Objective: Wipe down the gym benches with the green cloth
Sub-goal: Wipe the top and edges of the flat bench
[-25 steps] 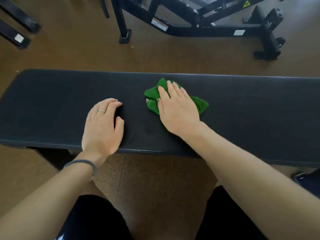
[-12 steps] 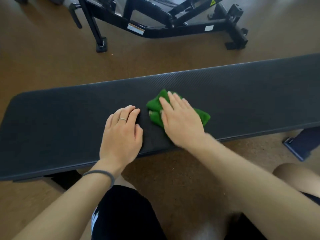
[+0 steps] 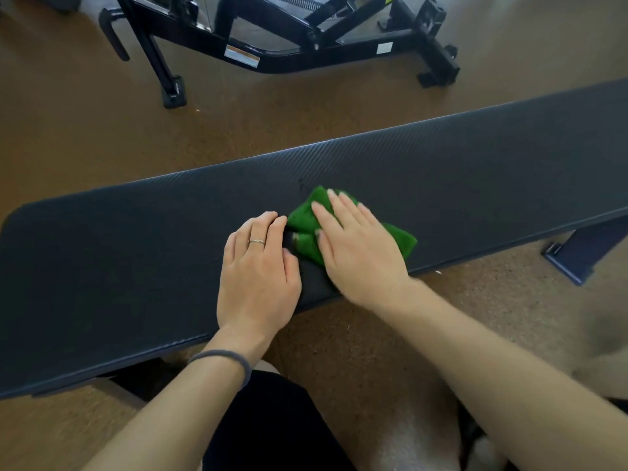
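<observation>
A long black padded gym bench (image 3: 475, 171) runs across the view, slanting up to the right. A crumpled green cloth (image 3: 306, 219) lies on its pad near the middle. My right hand (image 3: 356, 253) lies flat on the cloth with straight fingers, pressing it to the pad and hiding most of it. My left hand (image 3: 258, 266) rests flat on the bare pad just left of the cloth, fingertips nearly touching its edge. A ring shows on one finger and a grey band circles the left wrist.
A black metal exercise machine frame (image 3: 272, 45) stands on the brown floor behind the bench. The bench's dark foot (image 3: 577, 256) sits on the floor at right. My knees, in black shorts, are below the bench's near edge.
The view has tilted, so the bench now slants. My left hand has moved closer to the cloth, almost touching it. My right hand stays flat on the cloth.
</observation>
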Motion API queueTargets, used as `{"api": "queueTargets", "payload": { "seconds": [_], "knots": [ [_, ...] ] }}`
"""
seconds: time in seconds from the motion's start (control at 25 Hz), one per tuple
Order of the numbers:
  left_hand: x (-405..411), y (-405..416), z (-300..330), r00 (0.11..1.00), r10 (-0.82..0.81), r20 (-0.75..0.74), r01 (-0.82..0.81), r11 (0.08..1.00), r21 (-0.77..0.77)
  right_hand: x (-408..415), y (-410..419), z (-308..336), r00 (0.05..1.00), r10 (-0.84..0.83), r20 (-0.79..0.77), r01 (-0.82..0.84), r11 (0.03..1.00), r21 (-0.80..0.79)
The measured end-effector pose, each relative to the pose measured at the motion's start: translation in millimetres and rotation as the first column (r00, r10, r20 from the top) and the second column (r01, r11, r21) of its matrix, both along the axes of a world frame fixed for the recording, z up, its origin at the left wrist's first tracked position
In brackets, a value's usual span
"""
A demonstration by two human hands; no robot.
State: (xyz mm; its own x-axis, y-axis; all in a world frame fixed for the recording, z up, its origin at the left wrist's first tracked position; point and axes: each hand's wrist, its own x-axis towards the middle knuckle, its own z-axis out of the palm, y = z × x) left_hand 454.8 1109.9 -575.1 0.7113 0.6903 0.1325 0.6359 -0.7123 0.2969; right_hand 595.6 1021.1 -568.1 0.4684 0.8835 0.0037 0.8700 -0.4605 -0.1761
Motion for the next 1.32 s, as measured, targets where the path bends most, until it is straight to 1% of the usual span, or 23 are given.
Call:
{"api": "queueTargets", "payload": {
  "seconds": [0.12, 0.2, 0.28, 0.36, 0.44, 0.52, 0.6, 0.68, 0.72, 0.76, 0.84, 0.88, 0.92, 0.96, 1.0, 1.04, 1.08, 1.16, 1.24, 1.32],
  "knots": [
    [-0.5, -0.2, -0.2, 1.000, 0.010, -0.016, -0.010, 1.000, -0.017, 28.9, 53.7, 0.4, 0.995, -0.100, -0.014, 0.100, 0.995, 0.004],
    [0.5, -1.5, -0.3, 1.000, 0.008, 0.009, -0.008, 1.000, -0.018, 15.4, 50.1, -2.2, 0.993, -0.117, 0.012, 0.117, 0.993, 0.030],
    [-0.3, -4.4, 0.3, 0.998, 0.026, 0.061, -0.022, 0.998, -0.063, -15.2, 21.0, -5.0, 0.998, -0.063, 0.020, 0.062, 0.996, 0.059],
    [1.7, -4.3, 0.9, 0.992, 0.075, 0.103, -0.063, 0.991, -0.114, -17.7, 14.0, -4.3, 0.999, 0.040, -0.007, -0.040, 0.997, 0.064],
    [3.3, -4.7, 0.7, 0.990, 0.096, 0.098, -0.085, 0.989, -0.119, 6.3, 45.2, 1.5, 0.993, 0.112, -0.037, -0.110, 0.992, 0.057],
    [2.7, -3.1, -0.3, 0.990, 0.104, 0.096, -0.095, 0.991, -0.092, 28.7, 90.8, 3.9, 0.989, 0.137, -0.062, -0.136, 0.991, 0.016],
    [2.1, -3.1, -0.4, 0.991, 0.101, 0.093, -0.094, 0.993, -0.073, 46.5, 116.9, 4.2, 0.986, 0.142, -0.087, -0.144, 0.989, -0.021],
    [2.4, -4.1, 0.5, 0.992, 0.097, 0.085, -0.092, 0.994, -0.058, 78.7, 111.3, 5.1, 0.989, 0.144, -0.023, -0.145, 0.989, -0.018],
    [2.4, -3.9, 0.7, 0.992, 0.097, 0.082, -0.093, 0.994, -0.056, 105.4, 99.3, 5.9, 0.994, 0.104, 0.026, -0.103, 0.994, -0.026],
    [2.4, -4.1, 0.9, 0.991, 0.103, 0.081, -0.098, 0.993, -0.063, 135.7, 84.8, 5.7, 0.998, 0.030, 0.059, -0.028, 0.999, -0.034],
    [3.3, -4.5, 1.1, 0.990, 0.120, 0.078, -0.114, 0.990, -0.077, 189.0, 53.5, 6.5, 0.982, -0.187, 0.035, 0.188, 0.982, -0.037],
    [3.7, -4.9, 0.8, 0.990, 0.122, 0.074, -0.117, 0.990, -0.073, 199.1, 45.2, 4.8, 0.959, -0.281, 0.028, 0.281, 0.959, -0.027],
    [4.3, -5.3, 0.6, 0.990, 0.118, 0.073, -0.114, 0.991, -0.066, 195.1, 47.3, 2.2, 0.941, -0.335, 0.057, 0.336, 0.942, -0.018],
    [4.5, -5.5, 0.7, 0.991, 0.112, 0.075, -0.108, 0.992, -0.061, 177.6, 56.6, -3.5, 0.935, -0.340, 0.099, 0.341, 0.940, -0.001],
    [4.2, -5.5, 0.7, 0.991, 0.108, 0.079, -0.104, 0.993, -0.059, 152.5, 70.0, -9.3, 0.944, -0.305, 0.128, 0.306, 0.952, 0.016],
    [3.4, -4.8, 0.5, 0.991, 0.106, 0.085, -0.101, 0.993, -0.055, 121.2, 84.8, -12.7, 0.964, -0.235, 0.127, 0.231, 0.972, 0.047],
    [3.3, -4.0, 0.1, 0.991, 0.103, 0.089, -0.099, 0.994, -0.050, 87.5, 97.1, -12.7, 0.984, -0.150, 0.096, 0.144, 0.987, 0.065],
    [4.5, -3.4, 1.3, 0.990, 0.098, 0.100, -0.093, 0.994, -0.056, 28.5, 104.7, -5.6, 0.999, 0.026, 0.020, -0.026, 0.999, 0.025],
    [2.6, -4.3, 5.2, 0.986, 0.105, 0.129, -0.095, 0.992, -0.083, 0.3, 85.6, -0.7, 0.990, 0.139, -0.015, -0.138, 0.989, 0.047],
    [-8.7, 2.2, 12.4, 0.975, 0.142, 0.171, -0.127, 0.987, -0.097, -7.9, 39.2, 0.3, 0.984, 0.179, -0.003, -0.179, 0.982, 0.066]
  ]
}}
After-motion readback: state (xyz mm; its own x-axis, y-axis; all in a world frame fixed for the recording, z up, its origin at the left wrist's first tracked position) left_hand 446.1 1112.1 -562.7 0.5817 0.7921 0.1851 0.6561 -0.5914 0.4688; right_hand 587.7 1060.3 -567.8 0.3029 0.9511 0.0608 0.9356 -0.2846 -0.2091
